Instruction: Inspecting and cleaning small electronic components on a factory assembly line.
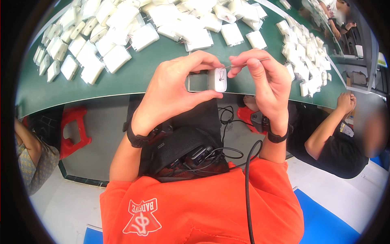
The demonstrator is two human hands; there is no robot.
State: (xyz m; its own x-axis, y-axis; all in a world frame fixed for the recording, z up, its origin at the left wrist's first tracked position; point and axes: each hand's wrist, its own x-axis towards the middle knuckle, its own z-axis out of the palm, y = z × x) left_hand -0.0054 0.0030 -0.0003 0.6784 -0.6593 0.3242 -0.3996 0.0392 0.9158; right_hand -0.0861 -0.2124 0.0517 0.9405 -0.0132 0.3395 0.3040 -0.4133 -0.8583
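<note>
My left hand (168, 83) is closed around a small boxy casing, its thumb below and its fingers above. The white end of the casing (220, 83) points right and shows short thin wires in its recess. The casing's side between my thumb and fingers looks dark and glossy. Closed in a pinch, my right hand (270, 81) holds a thin metal pick-like tool (243, 65). The tool's tip is at the casing's upper right corner, close to my left fingertips; whether it touches cannot be made out.
White casings (122, 24) lie heaped across the far side of the green table (162, 61), with another pile (302, 53) at the right. People sit on both sides. Red stools (75, 132) stand below the table edge. A black cable (248, 191) runs over my front.
</note>
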